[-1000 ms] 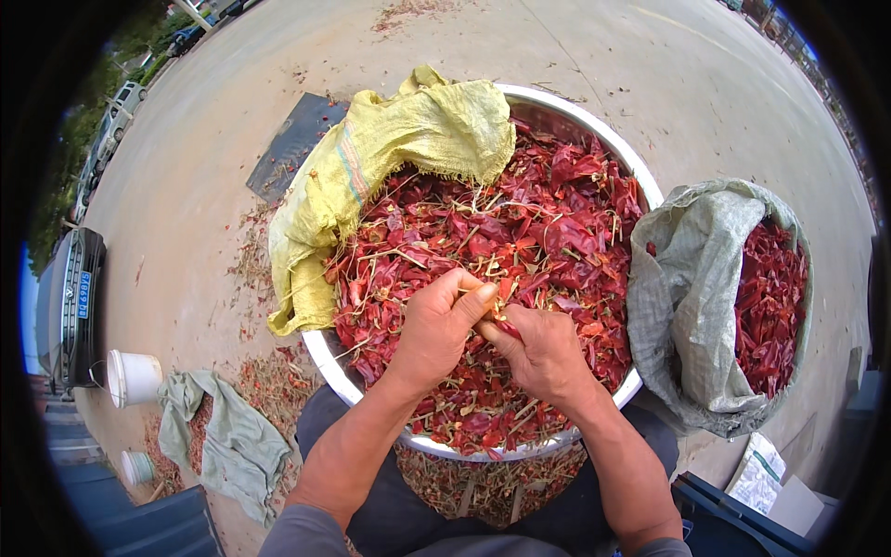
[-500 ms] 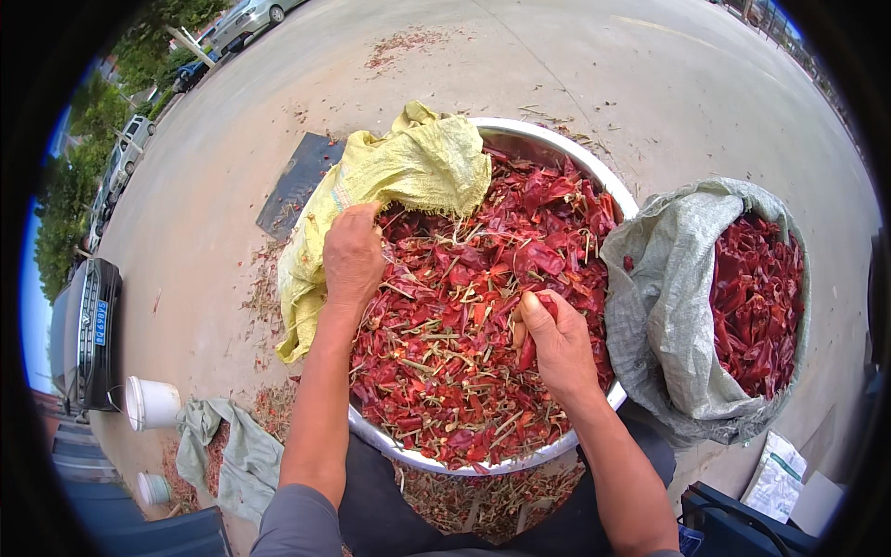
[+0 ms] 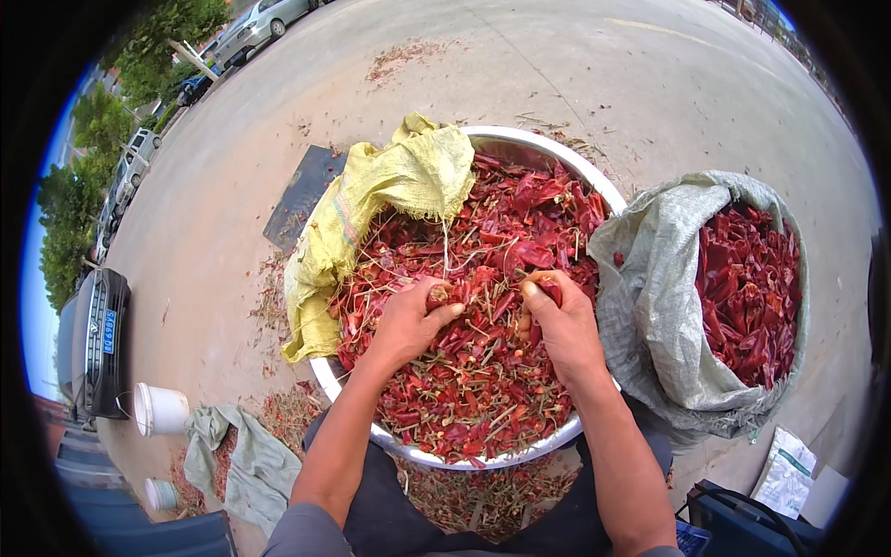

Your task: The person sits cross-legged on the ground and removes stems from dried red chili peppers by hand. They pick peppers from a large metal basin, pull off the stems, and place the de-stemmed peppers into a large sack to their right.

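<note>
A wide metal basin (image 3: pixel 348 397) full of dried red chili peppers (image 3: pixel 501 362), mixed with pale stems, stands between my knees. Over its middle, my left hand (image 3: pixel 408 320) closes thumb and fingers on a red chili pepper (image 3: pixel 437 296). To its right, my right hand (image 3: pixel 564 325) pinches another chili pepper (image 3: pixel 549 291), partly hidden by the thumb and fingers. A yellow woven sack (image 3: pixel 408 172) drapes over the basin's far left rim, with a loose white string hanging from its frayed edge.
Against the basin's right side stands a grey-white woven sack (image 3: pixel 650 306) of cleaner red peppers. A dark flat board (image 3: pixel 302 197) lies beyond the yellow sack. At lower left are a white bucket (image 3: pixel 160 409) and a pale green sack (image 3: pixel 246 478). Parked cars (image 3: pixel 100 343) line the left.
My left hand has left the yellow sack's edge and moved right and nearer, over the peppers, where it now holds one. The right hand stays in about the same place, still pinching.
</note>
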`<state>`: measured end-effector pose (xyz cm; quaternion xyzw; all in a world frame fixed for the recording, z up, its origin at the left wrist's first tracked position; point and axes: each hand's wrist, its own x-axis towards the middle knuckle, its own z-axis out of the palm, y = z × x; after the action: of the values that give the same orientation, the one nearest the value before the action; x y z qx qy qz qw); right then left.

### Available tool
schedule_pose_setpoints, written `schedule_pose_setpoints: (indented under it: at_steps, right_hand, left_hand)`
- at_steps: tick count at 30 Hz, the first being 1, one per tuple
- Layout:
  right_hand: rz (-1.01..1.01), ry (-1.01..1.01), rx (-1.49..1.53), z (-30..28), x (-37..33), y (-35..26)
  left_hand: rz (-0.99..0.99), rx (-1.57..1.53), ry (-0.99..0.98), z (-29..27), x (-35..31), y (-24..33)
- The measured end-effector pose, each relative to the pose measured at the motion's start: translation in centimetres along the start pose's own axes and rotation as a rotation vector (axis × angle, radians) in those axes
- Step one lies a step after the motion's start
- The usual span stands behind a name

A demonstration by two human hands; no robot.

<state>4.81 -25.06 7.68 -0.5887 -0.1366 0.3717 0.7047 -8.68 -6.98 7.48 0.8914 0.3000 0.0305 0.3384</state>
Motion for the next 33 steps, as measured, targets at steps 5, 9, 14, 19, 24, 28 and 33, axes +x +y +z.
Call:
schedule_pose_setpoints:
  at_steps: [5, 9, 14, 19, 24, 28, 33]
  right_hand:
    - [-0.060, -0.033, -0.278, 1.6, -0.5, 0.0]
    - [-0.297, -0.081, -0.509, 3.2, -0.4, 0.8]
    - [-0.505, -0.073, -0.752, 4.0, -0.3, 1.9]
    - [-0.592, -0.023, -0.811, 3.4, 0.0, 2.4]
    - [-0.637, -0.101, -0.995, 3.3, -0.6, 2.7]
    - [-0.666, -0.085, -0.995, 3.5, -1.0, 2.2]
    - [-0.657, -0.050, -0.926, 3.4, -1.1, 2.3]
  left_hand:
    - [0.036, -0.326, 0.101, 0.3, -1.0, 0.7]
    - [0.057, -0.200, -0.029, 1.2, -1.5, 0.9]
    - [0.099, -0.520, -0.187, 1.7, -2.3, 1.5]
    - [0.286, -0.633, -0.136, 1.3, -2.1, 0.4]
    - [0.278, -0.407, 0.094, 1.1, -2.4, 0.9]
    - [0.286, -0.466, 0.180, 1.8, -2.6, 1.2]
    - [0.120, -0.729, -0.002, 1.9, -2.3, 1.0]
